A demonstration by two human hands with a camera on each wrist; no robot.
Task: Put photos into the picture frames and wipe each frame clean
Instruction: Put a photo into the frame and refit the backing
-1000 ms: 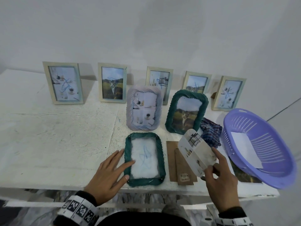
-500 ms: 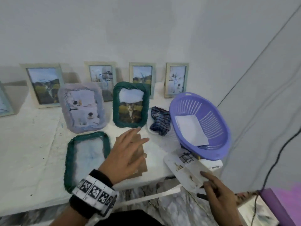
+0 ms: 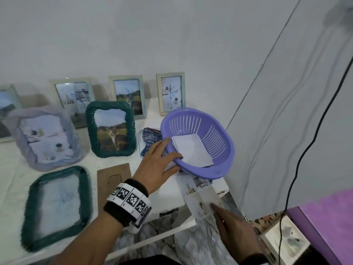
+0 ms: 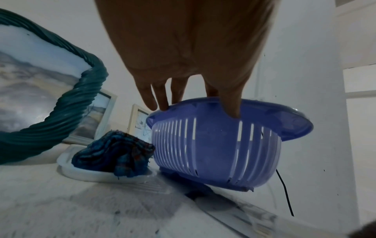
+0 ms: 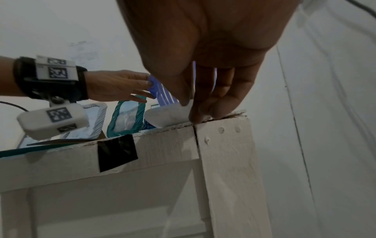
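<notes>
An empty dark green frame (image 3: 57,205) lies flat near the table's front edge, with its brown backing board (image 3: 112,180) beside it. My left hand (image 3: 168,150) grips the near rim of the purple basket (image 3: 219,129), thumb on one side and fingers on the other. In the left wrist view the basket (image 4: 213,145) sits tilted under that hand (image 4: 193,109). My right hand (image 3: 215,207) pinches a photo (image 3: 198,196) at the table's front right corner, its far end under the basket. The right wrist view shows thumb and fingers (image 5: 189,109) pinching the photo (image 5: 164,116).
White sheets (image 3: 191,150) lie in the basket. A blue checked cloth (image 3: 150,138) sits on a white tray left of it. A green frame (image 3: 110,129) and a lilac frame (image 3: 44,136) stand filled, with several pale frames along the wall. A black cable (image 3: 298,165) hangs at the right.
My left hand left the flat green frame, crossed over the backing board and took the basket rim. My right hand lowered the photo to the table's right corner. The view swung right.
</notes>
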